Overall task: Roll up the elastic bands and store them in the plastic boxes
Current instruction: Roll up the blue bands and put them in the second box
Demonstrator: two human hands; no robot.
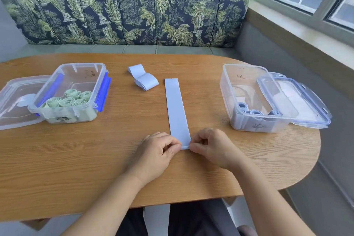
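Now, left hand [159, 151]: pinching the near left corner of the band [177, 109], fingers curled in.
Right hand [212, 147]: pinching the near right corner; both hands sitting equally close.
Band: lying flat on the table [115, 168], long axis running straight away from the hands, near edge looking slightly turned up.
Roll direction: likely heading forward, away from the body, along that axis.
Spare band [143, 79]: sitting folded further back, left of the far end.
Right box [249, 123]: waiting on the right, nearer the right hand, holding blue rolls [254, 112].
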